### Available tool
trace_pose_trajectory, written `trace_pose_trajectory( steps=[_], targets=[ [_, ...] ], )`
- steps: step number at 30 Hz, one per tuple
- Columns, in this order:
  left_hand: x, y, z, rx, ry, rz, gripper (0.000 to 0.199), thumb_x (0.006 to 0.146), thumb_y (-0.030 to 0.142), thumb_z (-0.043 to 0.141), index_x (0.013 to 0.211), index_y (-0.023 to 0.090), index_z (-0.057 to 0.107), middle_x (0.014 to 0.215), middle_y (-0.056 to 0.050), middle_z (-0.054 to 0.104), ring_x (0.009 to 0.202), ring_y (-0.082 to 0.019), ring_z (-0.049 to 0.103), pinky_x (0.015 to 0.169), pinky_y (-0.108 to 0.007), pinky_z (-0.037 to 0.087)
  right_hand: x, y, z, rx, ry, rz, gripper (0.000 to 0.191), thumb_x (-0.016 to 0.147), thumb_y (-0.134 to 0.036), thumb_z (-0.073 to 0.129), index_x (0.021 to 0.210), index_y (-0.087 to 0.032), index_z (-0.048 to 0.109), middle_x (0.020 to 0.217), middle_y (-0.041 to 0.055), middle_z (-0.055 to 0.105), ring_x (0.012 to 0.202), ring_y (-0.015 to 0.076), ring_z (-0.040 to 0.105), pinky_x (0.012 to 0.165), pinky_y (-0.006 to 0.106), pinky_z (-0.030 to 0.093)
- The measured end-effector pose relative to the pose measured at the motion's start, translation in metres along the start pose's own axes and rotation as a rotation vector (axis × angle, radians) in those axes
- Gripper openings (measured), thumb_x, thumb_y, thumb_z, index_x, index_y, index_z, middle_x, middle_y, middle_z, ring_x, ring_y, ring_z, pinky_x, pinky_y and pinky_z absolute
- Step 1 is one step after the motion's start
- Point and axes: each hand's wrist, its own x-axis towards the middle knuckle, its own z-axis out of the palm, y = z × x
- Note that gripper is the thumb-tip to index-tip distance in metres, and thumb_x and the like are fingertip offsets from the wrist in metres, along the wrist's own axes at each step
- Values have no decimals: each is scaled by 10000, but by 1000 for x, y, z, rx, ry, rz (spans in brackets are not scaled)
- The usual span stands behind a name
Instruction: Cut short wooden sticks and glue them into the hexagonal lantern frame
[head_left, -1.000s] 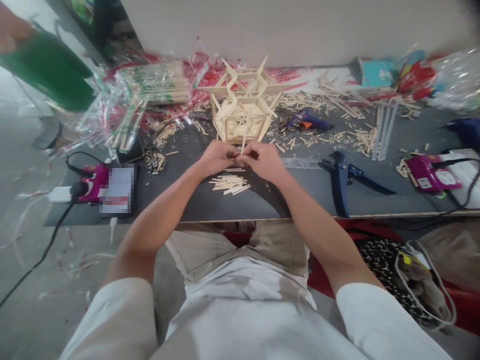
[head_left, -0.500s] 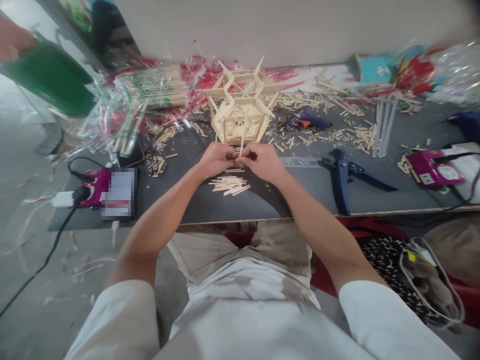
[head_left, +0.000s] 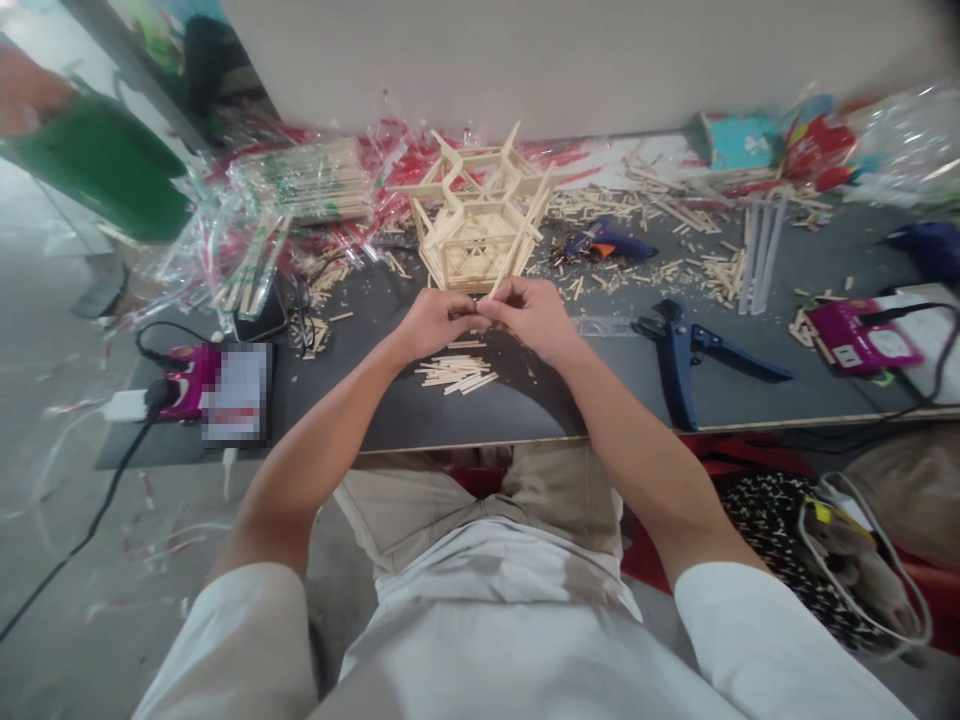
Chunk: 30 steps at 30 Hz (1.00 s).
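Note:
My right hand (head_left: 529,315) pinches the lower end of a long thin wooden stick (head_left: 512,255), which slants up to the right in front of the stick-built frame (head_left: 480,235). Beside it, my left hand (head_left: 439,322) has its fingers pressed together, its tips meeting those of the right hand; what lies between them is too small to make out. Just below both hands a pile of short wooden sticks (head_left: 457,373) lies on the dark table (head_left: 360,405).
Blue cutters (head_left: 679,365) and a clear ruler (head_left: 604,327) lie to the right. Behind them is a blue glue gun (head_left: 611,240) among scattered stick pieces. A phone (head_left: 238,392) and plastic-wrapped stick bundles (head_left: 307,180) are at left. A green sleeve (head_left: 101,160) shows far left.
The long stick has tilted from nearly upright to leaning right. My hands remain close together at nearly the same place. The whole view has shifted slightly.

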Motion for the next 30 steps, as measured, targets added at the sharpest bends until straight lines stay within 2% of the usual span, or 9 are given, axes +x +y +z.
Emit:
trace_pose_trajectory(
  steps=[4, 7, 12, 17, 21, 25, 27, 30],
  targets=[
    [-1, 6, 6, -266, -172, -49, 370, 1058, 468, 664, 1027, 129, 809, 955, -124, 847, 824, -191, 788, 610, -236, 570, 1, -1, -2, 137, 10, 41, 575, 696, -674, 946, 712, -233, 577, 600, -18, 618, 522, 106, 492, 502, 273, 393],
    [-1, 8, 10, -382, -223, -85, 424, 1071, 533, 663, 1030, 123, 763, 938, -148, 833, 835, -215, 810, 567, -242, 590, 1, 0, -2, 173, 0, 31, 574, 708, -659, 964, 712, -231, 580, 589, -21, 610, 516, 100, 493, 484, 264, 382],
    [0, 8, 14, -396, -181, -108, 379, 1092, 473, 648, 944, 133, 723, 840, -116, 810, 728, -179, 786, 526, -218, 569, 2, 3, -2, 181, 7, 64, 561, 723, -622, 973, 721, -220, 582, 612, -10, 618, 519, 94, 507, 476, 256, 375],
    [-3, 11, 19, -274, -116, -95, 296, 1128, 376, 586, 947, 152, 655, 774, -66, 774, 648, -128, 731, 537, -189, 530, 1, 0, -1, 216, 16, 55, 583, 685, -648, 989, 707, -214, 599, 597, -12, 632, 503, 82, 487, 468, 242, 377],
    [-8, 17, 21, -261, -75, -61, 395, 1166, 491, 514, 892, 207, 525, 554, 47, 567, 452, -82, 536, 495, -193, 444, 0, -4, 0, 249, 7, 34, 604, 694, -681, 979, 697, -229, 579, 582, -19, 649, 470, 76, 465, 448, 239, 353],
    [-9, 20, 22, -351, -49, -68, 514, 1120, 670, 520, 857, 229, 505, 508, 67, 444, 406, -89, 450, 448, -222, 393, 0, -5, 3, 283, 11, 34, 617, 677, -709, 971, 694, -232, 579, 594, -17, 662, 462, 72, 460, 444, 239, 332],
    [-8, 20, 23, -384, -34, -103, 528, 1108, 674, 545, 830, 227, 510, 518, 58, 443, 400, -81, 416, 434, -226, 377, 0, -5, 3, 282, 6, 47, 625, 663, -718, 969, 692, -234, 575, 596, -23, 659, 466, 72, 457, 450, 239, 338],
    [-6, 20, 23, -428, -25, -167, 504, 1122, 590, 580, 788, 220, 505, 540, 48, 444, 401, -67, 386, 429, -222, 366, 1, -4, 3, 268, 7, 58, 619, 663, -711, 967, 697, -234, 574, 601, -24, 658, 483, 75, 466, 466, 238, 353]
  ],
)
